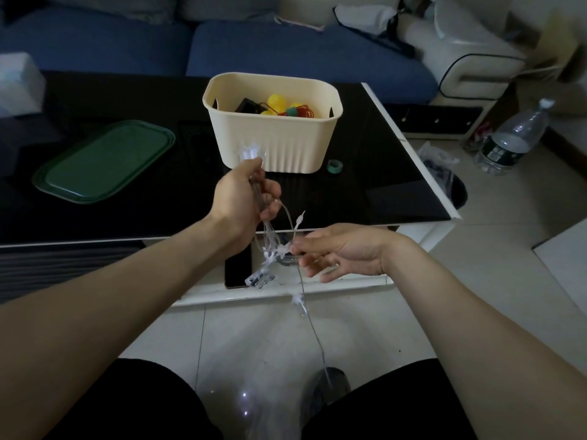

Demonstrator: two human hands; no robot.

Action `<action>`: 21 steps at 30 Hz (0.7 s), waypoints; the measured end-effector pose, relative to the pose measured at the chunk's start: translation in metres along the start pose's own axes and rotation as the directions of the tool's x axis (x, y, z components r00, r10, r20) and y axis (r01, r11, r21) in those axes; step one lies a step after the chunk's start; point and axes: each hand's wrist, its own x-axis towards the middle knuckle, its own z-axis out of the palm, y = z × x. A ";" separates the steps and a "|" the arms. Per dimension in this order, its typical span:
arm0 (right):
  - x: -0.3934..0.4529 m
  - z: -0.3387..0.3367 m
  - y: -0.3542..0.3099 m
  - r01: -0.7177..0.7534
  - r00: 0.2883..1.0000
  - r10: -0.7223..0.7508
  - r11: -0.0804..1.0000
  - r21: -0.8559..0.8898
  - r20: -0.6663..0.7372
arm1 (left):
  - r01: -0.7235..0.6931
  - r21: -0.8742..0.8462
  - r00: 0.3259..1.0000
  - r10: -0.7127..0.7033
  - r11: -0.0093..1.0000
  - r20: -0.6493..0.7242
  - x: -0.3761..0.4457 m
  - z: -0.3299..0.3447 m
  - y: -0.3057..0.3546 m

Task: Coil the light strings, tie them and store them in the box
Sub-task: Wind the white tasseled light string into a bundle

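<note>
1. Coiling is the step in hand: the left hand (241, 198), just in front of the box (273, 128), is closed around a bunch of loops of the clear string (287, 223), with a white star ornament poking out above the fist against the box wall.
2. The right hand (340, 252), nearer the person than the box and to its right, has fingers loosely curled; thumb and forefinger seem to pinch the wire lightly where it passes through.
3. From that pinch the string runs down toward the floor between the knees, so a good length looks uncoiled.
4. Next move, as I judge it: draw another length up with the right hand and lay it over the left fist as a fresh loop, keeping the ornaments from snagging each other.
5. Tying comes later; a green tape roll (335, 166) sits beside the box's right corner and may serve.
6. Inside the box lie yellow bulbs and red wire (286, 109), seemingly a string already stored.
7. A green lid (104, 160) lies left of the box, clear of the work.
8. Dangling stars catching on the table (397, 173) edge is the likeliest hitch.
</note>
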 end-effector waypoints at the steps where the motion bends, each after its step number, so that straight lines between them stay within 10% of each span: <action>1: 0.002 0.001 0.000 0.012 1.000 -0.012 1.000 0.016 -0.005 | -0.006 0.009 1.000 0.005 1.000 0.011 -0.001 0.000 -0.001; 21: -0.007 -0.003 -0.015 0.544 0.833 -0.390 0.710 0.448 -0.393 | 0.048 0.173 0.993 -0.065 0.984 0.094 0.001 0.005 -0.011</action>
